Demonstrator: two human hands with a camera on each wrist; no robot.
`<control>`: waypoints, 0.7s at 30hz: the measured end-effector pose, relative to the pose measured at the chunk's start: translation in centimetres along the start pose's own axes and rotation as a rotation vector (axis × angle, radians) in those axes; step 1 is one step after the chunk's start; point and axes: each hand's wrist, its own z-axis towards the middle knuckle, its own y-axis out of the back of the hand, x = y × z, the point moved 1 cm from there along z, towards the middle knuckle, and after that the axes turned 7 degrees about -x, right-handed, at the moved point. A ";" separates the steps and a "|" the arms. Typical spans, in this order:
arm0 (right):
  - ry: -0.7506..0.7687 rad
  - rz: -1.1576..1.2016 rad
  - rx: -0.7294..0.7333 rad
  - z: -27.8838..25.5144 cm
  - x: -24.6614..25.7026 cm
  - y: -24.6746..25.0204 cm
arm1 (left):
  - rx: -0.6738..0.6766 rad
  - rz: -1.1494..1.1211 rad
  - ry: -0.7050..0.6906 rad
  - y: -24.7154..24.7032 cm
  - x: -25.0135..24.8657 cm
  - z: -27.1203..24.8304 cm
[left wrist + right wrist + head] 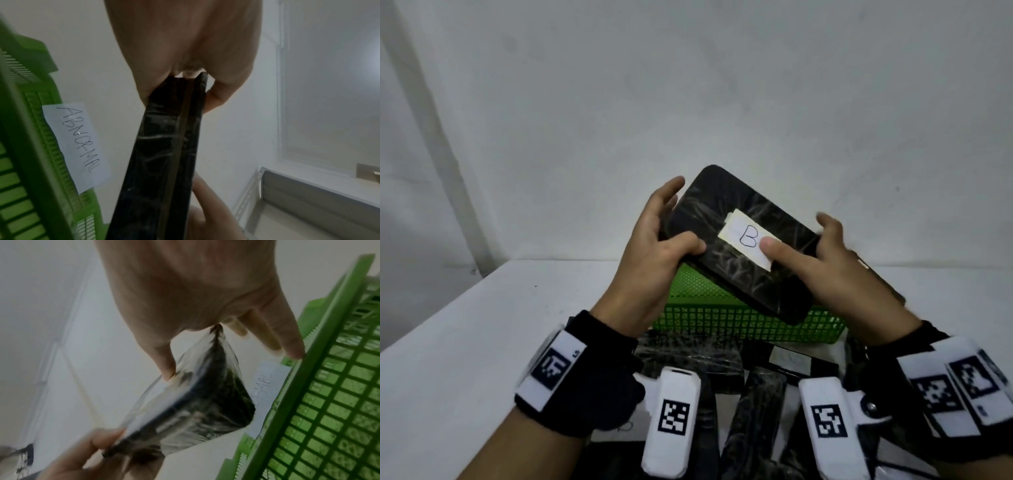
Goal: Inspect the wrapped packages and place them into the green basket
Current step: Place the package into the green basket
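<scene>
Both hands (654, 253) hold wrapped package (739, 246) above green basket (722, 322), contents unclear

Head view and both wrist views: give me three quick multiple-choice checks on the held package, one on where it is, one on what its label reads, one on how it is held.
1. Where is the wrapped package?
A. held up above the green basket
B. lying inside the basket
C. flat on the white table

2. What is written on the package's white label?
A. A
B. B
C. nothing

3. How is the package held?
A. by the left hand only
B. by the right hand only
C. by both hands, one at each end

Answers: 1 A, the basket shows below and behind the package. 2 B, a handwritten B faces the head camera. 3 C, a thumb presses on top at each end.
</scene>
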 end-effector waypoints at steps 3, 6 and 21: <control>-0.043 0.130 0.001 0.3 -0.4 0.3 | -0.025 -0.035 0.009 0.1 0.4 0.2; 0.102 0.183 -0.083 0.1 0.4 0.9 | 0.020 -0.020 0.084 0.5 -0.1 0.3; 0.227 0.123 -0.233 0.9 -0.6 1.8 | 0.168 -0.009 0.276 -0.4 -0.6 -1.1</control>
